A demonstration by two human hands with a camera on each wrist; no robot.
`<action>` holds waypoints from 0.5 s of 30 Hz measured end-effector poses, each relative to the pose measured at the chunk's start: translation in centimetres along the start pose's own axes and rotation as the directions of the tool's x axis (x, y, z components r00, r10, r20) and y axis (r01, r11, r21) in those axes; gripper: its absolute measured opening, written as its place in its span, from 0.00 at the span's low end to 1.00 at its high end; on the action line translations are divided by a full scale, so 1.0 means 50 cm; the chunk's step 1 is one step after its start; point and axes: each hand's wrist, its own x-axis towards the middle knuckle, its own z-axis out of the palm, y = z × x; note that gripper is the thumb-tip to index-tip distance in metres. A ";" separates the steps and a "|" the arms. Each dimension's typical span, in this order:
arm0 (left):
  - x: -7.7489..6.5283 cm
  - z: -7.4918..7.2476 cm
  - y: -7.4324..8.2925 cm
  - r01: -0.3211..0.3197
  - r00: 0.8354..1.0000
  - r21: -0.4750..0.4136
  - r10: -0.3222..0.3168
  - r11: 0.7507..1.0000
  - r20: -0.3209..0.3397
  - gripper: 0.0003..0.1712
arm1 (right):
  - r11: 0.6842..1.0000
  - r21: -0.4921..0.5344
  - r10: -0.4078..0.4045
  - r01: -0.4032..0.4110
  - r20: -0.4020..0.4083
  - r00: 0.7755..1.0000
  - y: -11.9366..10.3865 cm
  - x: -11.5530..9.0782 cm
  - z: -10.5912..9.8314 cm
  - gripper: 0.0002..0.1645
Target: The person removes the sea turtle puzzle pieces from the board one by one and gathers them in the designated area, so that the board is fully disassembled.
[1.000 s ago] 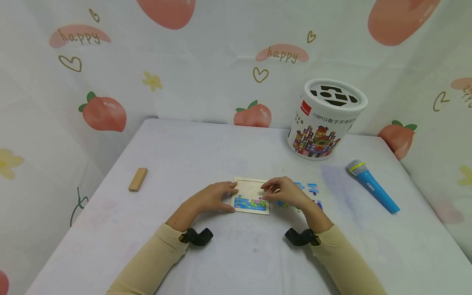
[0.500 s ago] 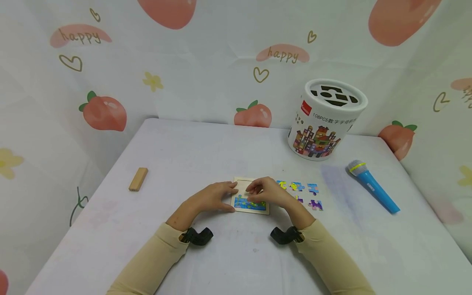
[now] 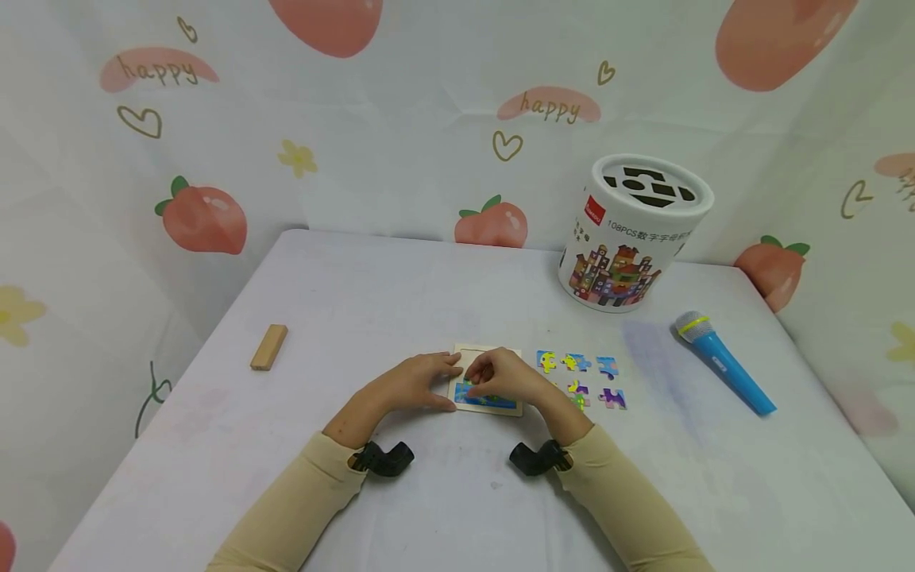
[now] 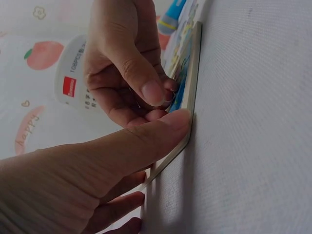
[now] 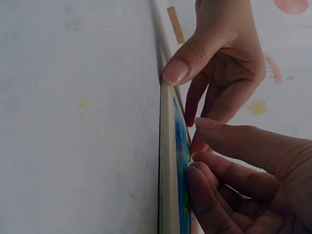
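Note:
A small wooden jigsaw tray (image 3: 489, 411) lies on the table. Blue picture pieces (image 5: 181, 161) fill its near part, while bare wood shows toward the far side. My left hand (image 3: 415, 381) holds the tray's left side, thumb on the near corner and fingers at the far part. Over the fitted pieces is my right hand (image 3: 509, 376), its bent fingertips right at their surface. In the right wrist view the thumb (image 5: 214, 127) stands apart from the index finger, and no piece shows between them. The right hand hides part of the tray in the head view.
Several loose jigsaw pieces (image 3: 577, 362) lie in two rows right of the tray. Farther right is a blue toy microphone (image 3: 729, 367). A white cylindrical tub (image 3: 620, 238) stands at the back right, and a wooden block (image 3: 269, 347) lies at the left.
My right hand has moved left from the tray's right edge to over its fitted pieces, uncovering the loose pieces. The left hand has stayed on the tray.

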 end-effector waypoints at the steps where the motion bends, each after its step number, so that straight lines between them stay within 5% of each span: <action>1: 0.000 0.000 0.000 0.001 1.000 -0.001 -0.001 1.000 0.002 0.36 | 1.000 0.001 0.001 -0.001 -0.002 1.000 -0.001 -0.001 0.001 0.13; 15: 0.002 0.001 0.001 0.000 1.000 0.008 0.000 1.000 -0.002 0.36 | 1.000 0.030 -0.009 0.009 -0.009 1.000 0.002 -0.001 0.007 0.14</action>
